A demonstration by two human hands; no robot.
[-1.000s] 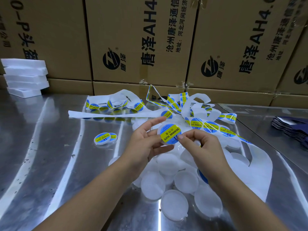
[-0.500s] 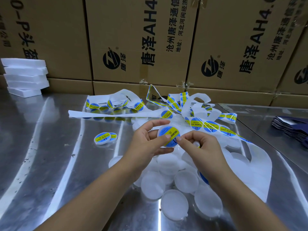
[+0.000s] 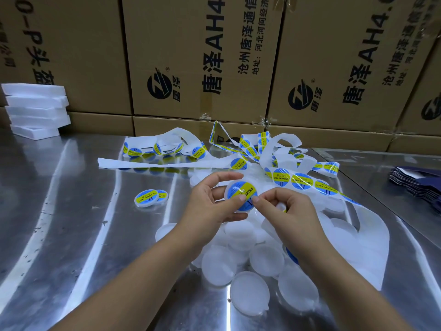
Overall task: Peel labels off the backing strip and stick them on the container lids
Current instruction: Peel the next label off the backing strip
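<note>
A wall of brown cardboard boxes (image 3: 191, 56) stood along the far side of the steel table (image 3: 59, 235). A long white backing strip (image 3: 148, 163) lay in tangled loops across the far middle, many blue-and-yellow labels on it, one run trailing to the right. Bare white lids (image 3: 218, 266) were heaped near the person, under both forearms. White foam slabs (image 3: 35, 108) were stacked far left and dark blue sheets (image 3: 417, 182) lay at the right edge. Above the heap, the left hand (image 3: 210, 204) gripped the held lid (image 3: 241, 194), fingers curled round its rim and thumb on its label, while the right hand (image 3: 291, 211) pinched its right edge, a fingertip on the label. Two labelled lids (image 3: 150, 198) lay overlapping, well apart to the left
</note>
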